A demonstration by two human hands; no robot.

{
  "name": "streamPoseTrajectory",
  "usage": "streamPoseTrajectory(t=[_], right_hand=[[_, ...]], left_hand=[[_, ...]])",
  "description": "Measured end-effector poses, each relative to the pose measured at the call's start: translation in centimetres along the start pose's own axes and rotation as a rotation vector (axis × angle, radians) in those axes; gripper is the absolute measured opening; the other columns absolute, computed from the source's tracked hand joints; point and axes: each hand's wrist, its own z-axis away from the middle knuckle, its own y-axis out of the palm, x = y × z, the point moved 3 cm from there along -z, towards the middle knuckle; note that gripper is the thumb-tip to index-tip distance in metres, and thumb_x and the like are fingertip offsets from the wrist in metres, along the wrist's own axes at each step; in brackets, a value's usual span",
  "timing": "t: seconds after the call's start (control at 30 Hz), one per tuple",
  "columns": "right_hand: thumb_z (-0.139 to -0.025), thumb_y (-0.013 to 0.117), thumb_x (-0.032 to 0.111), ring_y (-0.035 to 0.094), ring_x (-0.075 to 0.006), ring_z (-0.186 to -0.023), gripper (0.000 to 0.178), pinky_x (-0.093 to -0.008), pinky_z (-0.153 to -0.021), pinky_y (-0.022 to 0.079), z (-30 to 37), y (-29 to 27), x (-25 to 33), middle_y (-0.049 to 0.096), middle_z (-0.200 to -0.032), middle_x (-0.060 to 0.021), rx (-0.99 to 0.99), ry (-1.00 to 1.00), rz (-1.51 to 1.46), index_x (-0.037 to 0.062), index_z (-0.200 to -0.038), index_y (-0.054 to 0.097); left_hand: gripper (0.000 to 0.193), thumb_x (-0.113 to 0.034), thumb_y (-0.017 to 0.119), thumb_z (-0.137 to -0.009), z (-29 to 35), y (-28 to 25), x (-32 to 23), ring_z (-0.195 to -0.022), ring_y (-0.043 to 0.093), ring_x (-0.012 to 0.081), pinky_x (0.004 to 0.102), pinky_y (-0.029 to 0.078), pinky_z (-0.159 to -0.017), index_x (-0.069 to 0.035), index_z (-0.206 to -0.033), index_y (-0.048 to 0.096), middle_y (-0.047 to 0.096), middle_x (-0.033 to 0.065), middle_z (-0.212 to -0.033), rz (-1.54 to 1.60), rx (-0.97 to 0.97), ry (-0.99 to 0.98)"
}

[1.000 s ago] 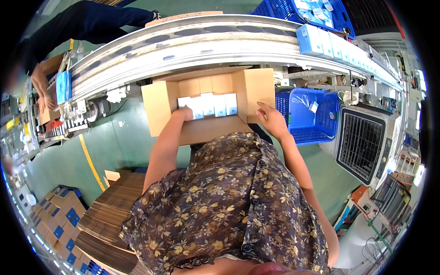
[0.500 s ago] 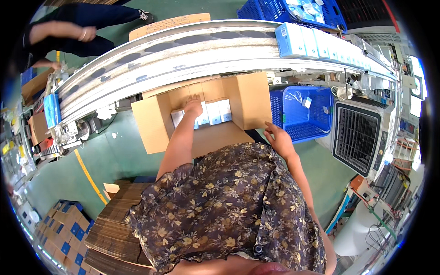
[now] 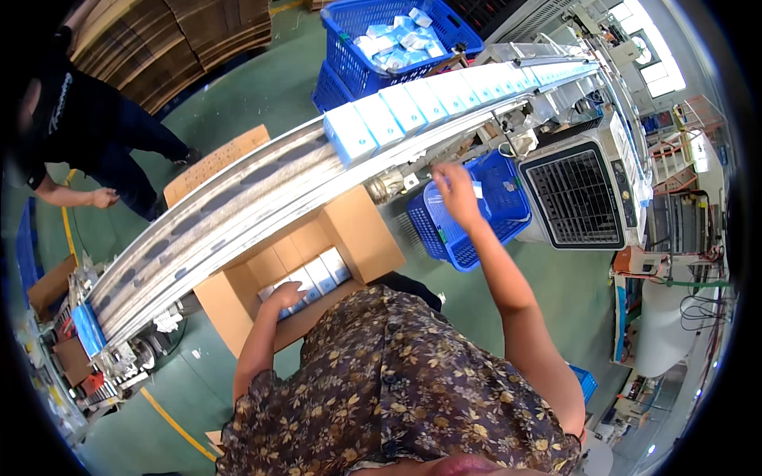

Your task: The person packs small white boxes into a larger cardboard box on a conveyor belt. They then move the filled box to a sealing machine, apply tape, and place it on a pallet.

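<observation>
1. Inside the open carton (image 3: 290, 247), left hand (image 3: 286, 297): fingers bent over the row of white boxes (image 3: 321, 277); can't tell if gripping. Perhaps steadying the row.
2. Right hand (image 3: 458, 196) raised, fingers loosely parted, nothing seen held; overlaps blue basket (image 3: 506, 190) in view, contact unclear.
3. Flaps splayed, presumably for access; conveyor (image 3: 224, 218) just beyond, queued boxes (image 3: 349, 135) along it.
4. Half a second back, right hand was lower, by the carton's right flap; view has since swung.
</observation>
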Motion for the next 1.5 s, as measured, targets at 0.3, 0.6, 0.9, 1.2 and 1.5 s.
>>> streamPoseTrajectory(t=[0.3, 0.6, 0.9, 1.2, 1.5], right_hand=[[-0.093, 0.059, 0.052, 0.064, -0.039, -0.095, 0.057, -0.0479, -0.083, 0.052, -17.0, 2.8, -7.2, 0.068, -0.1, -0.0217, 0.015, 0.081, 0.599, -0.0012, -0.113, 0.065], [-0.078, 0.064, 0.073, 0.066, -0.0408, -0.106, 0.09, -0.0467, -0.092, 0.05, -15.5, 11.4, 3.2, 0.069, -0.111, -0.0256, 0.345, 0.196, -0.004, -0.0019, -0.127, 0.053], [-0.075, 0.085, 0.039, 0.066, -0.0358, -0.102, 0.081, -0.0417, -0.089, 0.05, -8.7, 4.0, 21.3, 0.066, -0.113, -0.02, -0.047, -0.028, -0.443, 0.0023, -0.136, 0.045], [-0.091, 0.068, 0.043, 0.038, -0.0392, -0.134, 0.093, -0.0475, -0.113, 0.028, 11.2, 9.0, 21.8, 0.033, -0.141, -0.029, 0.172, 0.057, -0.528, -0.0096, -0.147, 0.016], [-0.098, 0.054, 0.046, 0.059, -0.0411, -0.111, 0.046, -0.0467, -0.095, 0.048, 12.0, 18.0, 16.6, 0.061, -0.124, -0.0226, 1.327, -0.083, 0.06, 0.0048, -0.117, 0.062]], left_hand=[[0.03, -0.021, 0.058, -0.101, 2.9, -17.3, -19.8, -0.088, 0.065, 0.0146, 0.031, 0.052, -0.085, -0.003, -0.124, 0.064, 0.069, 0.0069, -0.098, 0.6, -0.625, 0.338], [0.081, -0.055, 0.077, -0.077, 3.2, -25.7, -16.6, -0.095, 0.069, 0.0353, 0.0395, 0.055, -0.083, 0.009, -0.117, 0.051, 0.069, 0.0231, -0.1, 0.213, -1.077, -0.27], [0.083, -0.043, 0.086, -0.073, 20.7, -24.9, -13.5, -0.106, 0.063, 0.0309, 0.0411, 0.049, -0.093, 0.002, -0.129, 0.045, 0.062, 0.0214, -0.115, 0.395, -1.545, -0.04], [0.1, -0.057, 0.084, -0.07, 29.7, -8.6, -11.5, -0.121, 0.046, 0.0358, 0.0475, 0.037, -0.099, -0.001, -0.14, 0.039, 0.042, 0.0187, -0.135, -0.145, -1.787, 0.169], [0.054, -0.037, 0.055, -0.1, 15.6, -3.6, -2.9, -0.126, 0.054, 0.0343, 0.0421, 0.044, -0.106, -0.014, -0.148, 0.046, 0.053, 0.019, -0.142, 0.425, -0.221, -0.087]])
